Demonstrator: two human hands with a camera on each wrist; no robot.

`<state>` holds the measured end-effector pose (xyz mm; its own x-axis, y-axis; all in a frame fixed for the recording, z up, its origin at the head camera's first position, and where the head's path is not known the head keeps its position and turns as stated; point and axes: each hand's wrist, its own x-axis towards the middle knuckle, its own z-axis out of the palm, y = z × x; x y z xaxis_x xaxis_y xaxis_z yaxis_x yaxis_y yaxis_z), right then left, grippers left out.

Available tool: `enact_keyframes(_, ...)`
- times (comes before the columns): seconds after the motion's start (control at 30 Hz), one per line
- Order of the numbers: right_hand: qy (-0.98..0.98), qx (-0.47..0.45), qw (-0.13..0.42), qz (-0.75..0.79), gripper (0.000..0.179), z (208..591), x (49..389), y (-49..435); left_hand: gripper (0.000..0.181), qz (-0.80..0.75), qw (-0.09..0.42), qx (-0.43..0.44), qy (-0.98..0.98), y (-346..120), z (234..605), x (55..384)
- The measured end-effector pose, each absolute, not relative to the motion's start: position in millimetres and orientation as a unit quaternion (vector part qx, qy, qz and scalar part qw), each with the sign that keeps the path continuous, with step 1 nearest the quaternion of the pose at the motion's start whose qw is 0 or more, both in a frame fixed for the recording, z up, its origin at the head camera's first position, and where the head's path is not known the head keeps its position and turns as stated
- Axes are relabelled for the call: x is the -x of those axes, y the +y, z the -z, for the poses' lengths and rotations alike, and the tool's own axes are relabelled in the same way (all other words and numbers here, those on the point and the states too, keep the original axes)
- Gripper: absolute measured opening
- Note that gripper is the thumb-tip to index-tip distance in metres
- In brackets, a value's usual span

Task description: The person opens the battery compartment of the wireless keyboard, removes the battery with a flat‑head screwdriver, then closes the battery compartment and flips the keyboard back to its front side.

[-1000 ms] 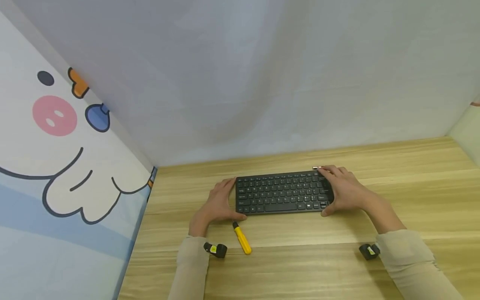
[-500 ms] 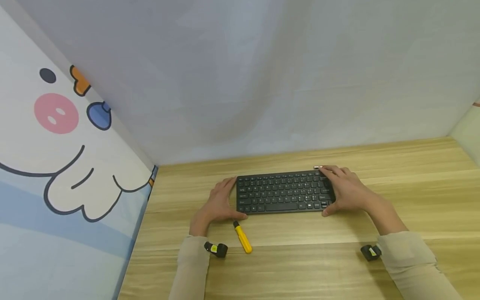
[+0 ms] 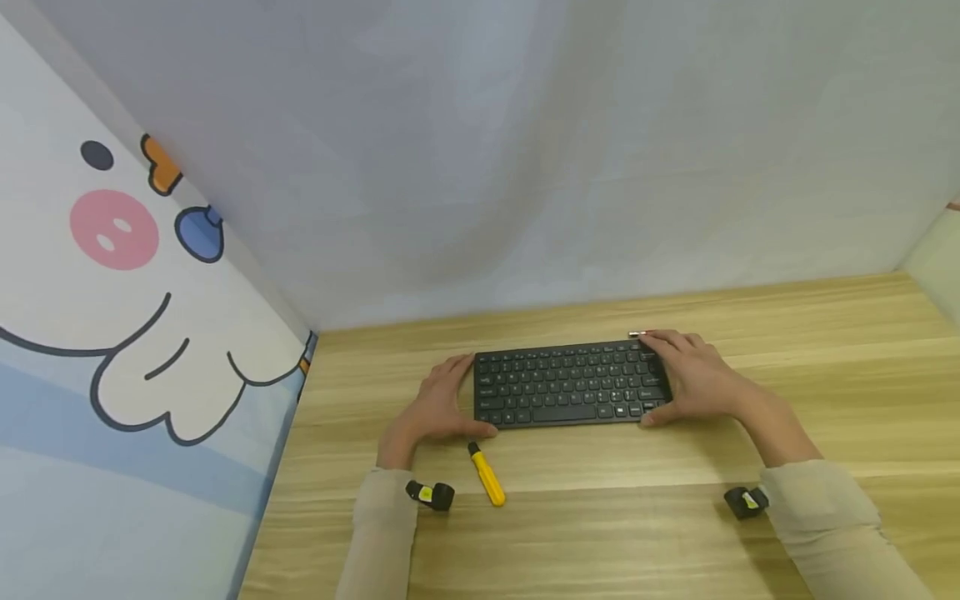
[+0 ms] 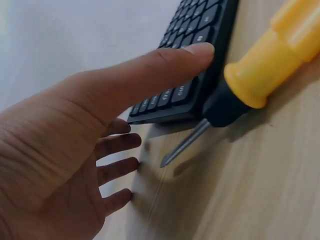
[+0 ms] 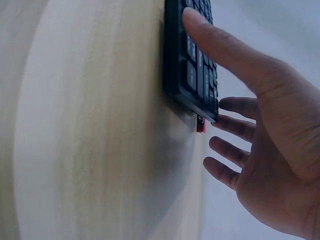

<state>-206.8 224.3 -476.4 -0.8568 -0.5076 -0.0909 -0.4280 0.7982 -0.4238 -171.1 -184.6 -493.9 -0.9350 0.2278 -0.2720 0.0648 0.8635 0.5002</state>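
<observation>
A black compact keyboard (image 3: 570, 385) lies across the wooden table with its keys facing up. My left hand (image 3: 437, 406) spans its left end, thumb at the near corner and index finger at the far corner. At the other end my right hand (image 3: 693, 383) holds it likewise, thumb on the near edge and index finger by the far corner. The left wrist view shows that thumb over the keyboard's edge and the other fingers spread beside it. Near the left thumb lies a screwdriver (image 3: 487, 477) with a yellow handle, black collar and metal shaft (image 4: 185, 144).
A small red and silver battery (image 3: 637, 333) lies just behind the keyboard's far right corner, by the right index finger; its red end (image 5: 201, 125) shows in the right wrist view. A pale wall (image 3: 570, 167) rises behind the table. On the left stands a cartoon-printed panel (image 3: 150, 333).
My right thumb has shifted slightly along the keyboard's near edge. The left hand, keyboard and screwdriver stay almost as they were; the whole view drifts a little.
</observation>
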Motion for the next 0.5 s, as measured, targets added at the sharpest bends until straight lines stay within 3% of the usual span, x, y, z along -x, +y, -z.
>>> enact_keyframes(0.3,0.943,0.243,0.065,0.219,0.086,448.7,207.9,218.0,0.104,-0.268,0.099,-0.099,0.953,-182.1,467.1,175.8)
enact_keyframes(0.5,0.941,0.237,0.004,0.243,0.058,424.6,205.8,205.9,0.082,-0.273,0.013,-0.134,0.953,-173.3,440.0,178.3)
